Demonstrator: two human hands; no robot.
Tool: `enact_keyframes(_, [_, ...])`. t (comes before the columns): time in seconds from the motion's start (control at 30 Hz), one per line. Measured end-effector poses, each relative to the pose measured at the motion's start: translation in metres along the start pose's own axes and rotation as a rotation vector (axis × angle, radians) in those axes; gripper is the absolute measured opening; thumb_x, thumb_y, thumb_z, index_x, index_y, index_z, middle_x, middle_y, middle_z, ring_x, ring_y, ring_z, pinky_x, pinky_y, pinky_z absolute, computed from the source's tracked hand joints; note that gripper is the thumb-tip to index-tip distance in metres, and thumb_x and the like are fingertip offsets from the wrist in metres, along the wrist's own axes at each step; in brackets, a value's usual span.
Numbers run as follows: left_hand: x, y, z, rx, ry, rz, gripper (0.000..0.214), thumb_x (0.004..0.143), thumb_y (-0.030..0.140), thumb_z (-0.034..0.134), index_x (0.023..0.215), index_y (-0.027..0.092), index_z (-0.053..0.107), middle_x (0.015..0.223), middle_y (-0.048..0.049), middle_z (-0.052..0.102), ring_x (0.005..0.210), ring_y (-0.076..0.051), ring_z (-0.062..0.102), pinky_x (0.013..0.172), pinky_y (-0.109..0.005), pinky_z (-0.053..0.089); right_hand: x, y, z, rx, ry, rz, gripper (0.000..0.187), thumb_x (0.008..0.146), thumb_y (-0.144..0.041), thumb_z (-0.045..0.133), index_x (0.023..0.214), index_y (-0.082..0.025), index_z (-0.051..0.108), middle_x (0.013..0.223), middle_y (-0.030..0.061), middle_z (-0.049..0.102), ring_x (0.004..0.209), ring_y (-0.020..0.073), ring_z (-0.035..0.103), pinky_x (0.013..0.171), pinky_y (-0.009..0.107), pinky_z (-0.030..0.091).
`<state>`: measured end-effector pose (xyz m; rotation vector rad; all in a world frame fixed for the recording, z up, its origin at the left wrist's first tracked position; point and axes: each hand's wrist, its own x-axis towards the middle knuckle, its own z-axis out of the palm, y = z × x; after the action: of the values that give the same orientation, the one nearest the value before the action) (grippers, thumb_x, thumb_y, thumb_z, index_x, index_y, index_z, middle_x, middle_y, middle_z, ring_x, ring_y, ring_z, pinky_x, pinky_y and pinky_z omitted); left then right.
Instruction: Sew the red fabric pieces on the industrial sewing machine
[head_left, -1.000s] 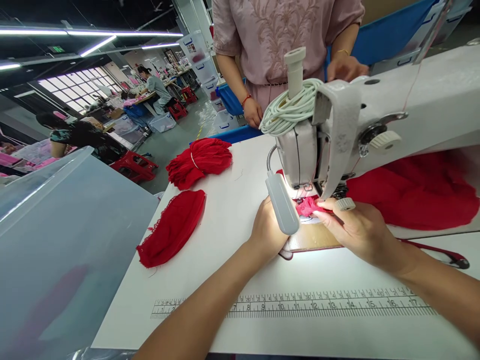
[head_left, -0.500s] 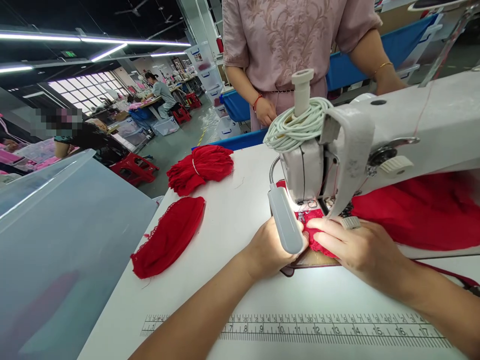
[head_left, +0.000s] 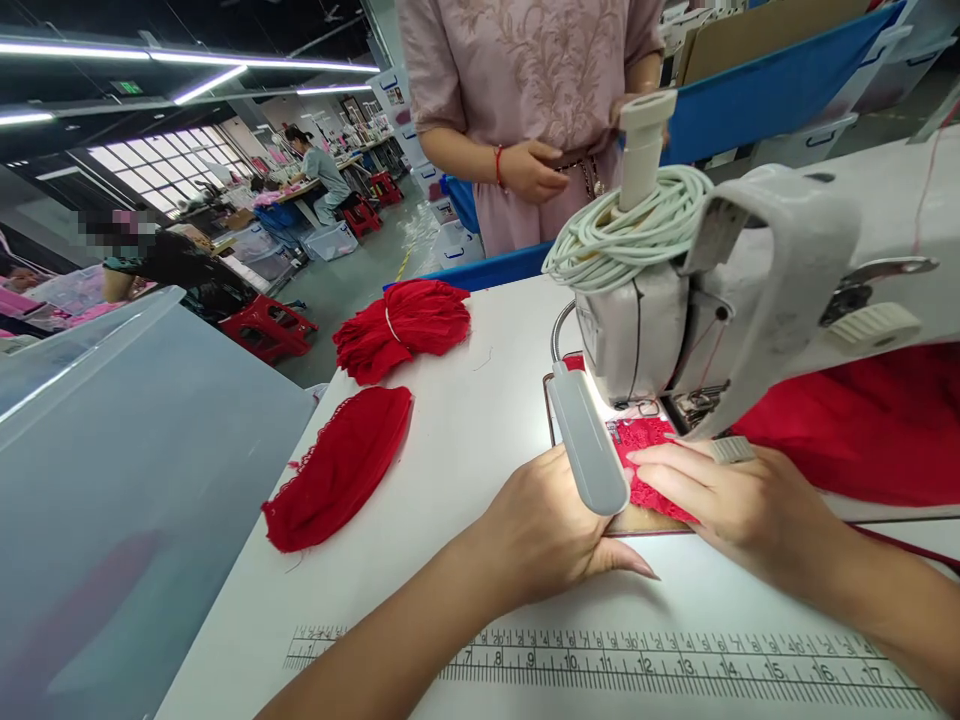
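A piece of red lace fabric (head_left: 643,436) lies at the needle area of a white sewing machine (head_left: 787,260). On the lace's right side rest the outstretched fingers of my right hand (head_left: 739,500), below the machine head; its thumb is hidden. My left hand (head_left: 551,520) is at the lace's left side, with its thumb stretched out over the white table (head_left: 480,440). A grey lamp (head_left: 590,440) covers the left fingertips, so their contact with the lace cannot be seen. More red fabric (head_left: 862,425) spreads behind my right hand, under the machine arm.
Left on the table are a tied red bundle (head_left: 405,325) and a curved red fabric piece (head_left: 341,470). A clear plastic bin (head_left: 150,480) stands beyond the left edge. A printed ruler (head_left: 600,665) runs along the front. Across the table stands a person (head_left: 525,110).
My left thumb has swung out from the lace toward the table front. My right hand has shifted slightly right in view with the machine. The person opposite has moved their arms inward.
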<state>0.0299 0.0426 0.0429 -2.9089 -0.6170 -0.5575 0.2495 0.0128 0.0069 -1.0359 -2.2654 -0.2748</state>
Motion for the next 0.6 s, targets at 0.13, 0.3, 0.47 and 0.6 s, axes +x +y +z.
enact_keyframes(0.13, [-0.001,0.005,0.001,0.062,-0.016,-0.022,0.073,0.093,0.066,0.018,0.115,0.015,0.066,0.118,-0.0161,0.063,0.103,-0.023,0.06,0.085,-0.034,0.054,0.0,-0.001,0.0,0.017,-0.022,0.006,0.033,0.095,-0.006,0.035,0.089,-0.017,0.066,0.091,0.0072,0.072,0.071,0.0163,0.06,0.051,0.027,0.032])
enact_keyframes(0.3, [0.002,0.009,0.0,0.035,0.012,-0.028,0.071,0.094,0.063,0.018,0.113,0.015,0.067,0.11,-0.0139,0.067,0.105,-0.023,0.061,0.09,-0.036,0.053,0.0,0.001,-0.001,-0.011,-0.036,-0.005,0.033,0.095,-0.006,0.035,0.091,-0.016,0.066,0.101,0.0078,0.073,0.076,0.0181,0.063,0.051,0.028,0.034])
enact_keyframes(0.47, [0.001,0.012,0.002,0.056,0.009,-0.052,0.07,0.095,0.063,0.02,0.114,0.013,0.066,0.108,-0.0146,0.068,0.102,-0.023,0.063,0.085,-0.035,0.055,0.003,0.001,-0.003,-0.047,-0.03,-0.048,0.03,0.096,-0.008,0.038,0.093,-0.014,0.067,0.099,0.0067,0.075,0.076,0.0182,0.065,0.057,0.028,0.042])
enact_keyframes(0.6, [-0.001,0.015,0.004,0.106,0.018,-0.065,0.068,0.095,0.062,0.025,0.115,0.012,0.065,0.111,-0.0164,0.068,0.107,-0.025,0.063,0.088,-0.038,0.054,0.009,-0.001,-0.008,-0.089,-0.049,-0.029,0.032,0.092,-0.003,0.04,0.087,-0.014,0.07,0.087,0.0048,0.076,0.065,0.0166,0.064,0.046,0.029,0.034])
